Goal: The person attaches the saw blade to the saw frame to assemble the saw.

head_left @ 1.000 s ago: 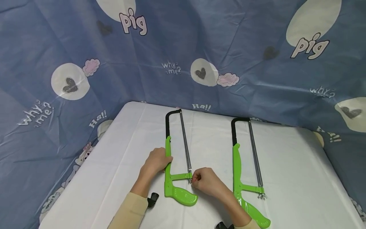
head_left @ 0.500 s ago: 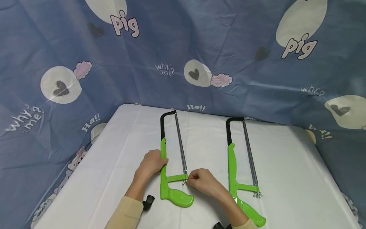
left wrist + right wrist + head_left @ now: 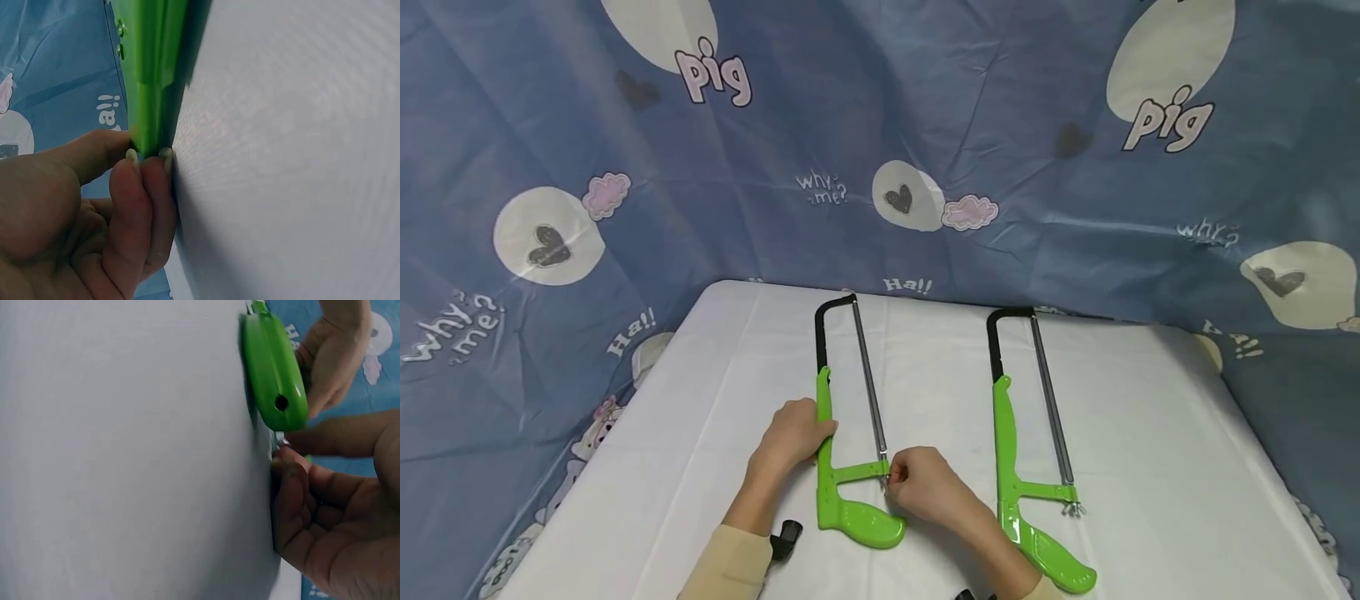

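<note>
A hacksaw [image 3: 826, 475] with a green handle and black front frame lies on the white table. My left hand [image 3: 792, 432] pinches its green spine between thumb and fingertips; the left wrist view shows those fingers [image 3: 128, 212] along the spine's edge. At the lower end of the blade [image 3: 870, 375] is a small metal wing nut [image 3: 883, 483]. My right hand [image 3: 928, 485] pinches at this nut, its fingertips partly covering it. In the right wrist view, the thumb and fingers meet around the nut just beyond the green grip [image 3: 275, 375].
A second, similar green hacksaw [image 3: 1006, 450] lies to the right, its grip close beside my right forearm. Behind the table [image 3: 737, 333] hangs a blue patterned cloth [image 3: 775, 233]. A black wrist-camera piece [image 3: 787, 539] juts from the left sleeve.
The head view has shifted, so both hacksaws appear farther left. My right fingers have moved about the wing nut, whose wings show at a different angle. My left hand keeps its hold.
</note>
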### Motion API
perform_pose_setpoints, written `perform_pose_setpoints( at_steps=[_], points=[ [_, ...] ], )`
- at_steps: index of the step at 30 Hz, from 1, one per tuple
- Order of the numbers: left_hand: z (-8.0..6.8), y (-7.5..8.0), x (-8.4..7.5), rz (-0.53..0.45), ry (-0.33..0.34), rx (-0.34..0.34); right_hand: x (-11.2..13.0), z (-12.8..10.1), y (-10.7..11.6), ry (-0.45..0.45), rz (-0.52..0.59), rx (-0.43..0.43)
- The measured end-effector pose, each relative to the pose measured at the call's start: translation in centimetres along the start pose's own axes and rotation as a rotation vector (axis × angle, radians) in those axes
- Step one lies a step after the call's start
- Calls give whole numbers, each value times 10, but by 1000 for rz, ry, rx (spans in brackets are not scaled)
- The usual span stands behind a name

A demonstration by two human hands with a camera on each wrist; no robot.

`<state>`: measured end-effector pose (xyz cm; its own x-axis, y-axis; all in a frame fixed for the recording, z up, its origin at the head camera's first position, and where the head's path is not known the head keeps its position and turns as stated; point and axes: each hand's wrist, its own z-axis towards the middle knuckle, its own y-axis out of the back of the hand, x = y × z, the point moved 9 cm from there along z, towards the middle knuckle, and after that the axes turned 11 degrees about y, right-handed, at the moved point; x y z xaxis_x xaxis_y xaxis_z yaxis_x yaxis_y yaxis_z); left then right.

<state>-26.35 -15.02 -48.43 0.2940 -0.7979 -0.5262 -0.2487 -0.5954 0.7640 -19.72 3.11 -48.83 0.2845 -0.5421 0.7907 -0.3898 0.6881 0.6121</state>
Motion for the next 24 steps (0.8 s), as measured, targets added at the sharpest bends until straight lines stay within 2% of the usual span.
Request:
perform_pose_setpoints(
  at_steps=[8,24],
  points=[
    [0,-1,-1,-7,-6,-7,-6,-2,0,-38,94,24],
    [0,-1,-2,-2,-5,-8,-6,-3,6,-27,53,-4]
  ],
)
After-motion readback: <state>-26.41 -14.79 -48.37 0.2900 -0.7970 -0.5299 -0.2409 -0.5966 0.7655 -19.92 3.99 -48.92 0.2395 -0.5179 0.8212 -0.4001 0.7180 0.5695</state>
